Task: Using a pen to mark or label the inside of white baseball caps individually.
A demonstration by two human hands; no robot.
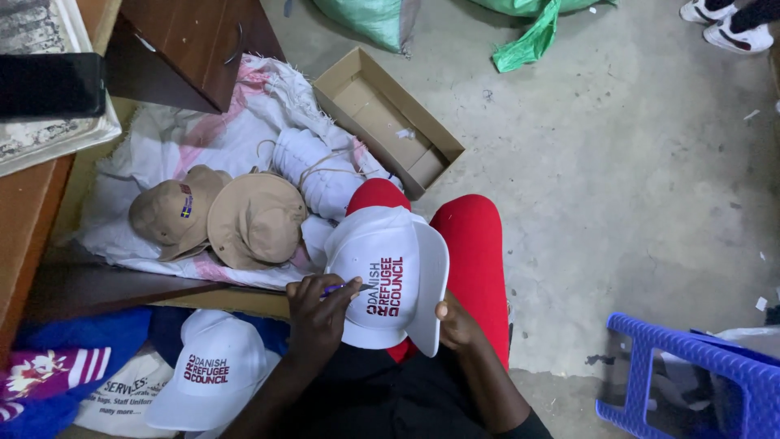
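The left hand (318, 313) is curled tight around a thin blue-purple tool (337, 287), maybe a pen or small blade, though it is too small to tell; its tip rests on the front of a white cap (388, 276). The right hand (457, 323) grips the cap's stiff brim from underneath, thumb pressed on the edge, fingers hidden behind it.

The cap is smooth white cloth with a rounded crown and a flat, curved brim, and dark red and grey lettering runs across its front panel. It lies on the person's lap, over red trousers (478, 256). Its long axis runs roughly from the upper left to the lower right, crown toward the upper left, brim toward the right hand.

To the left, two soft tan hats (256, 219) and a stack of white caps (313, 167) tied with string sit on a rough woven sack (175, 142). A second printed white cap (215, 370) lies near the left elbow. An open cardboard box (388, 122) rests on the concrete floor (617, 179), and a blue plastic stool (699, 378) stands at the lower right.
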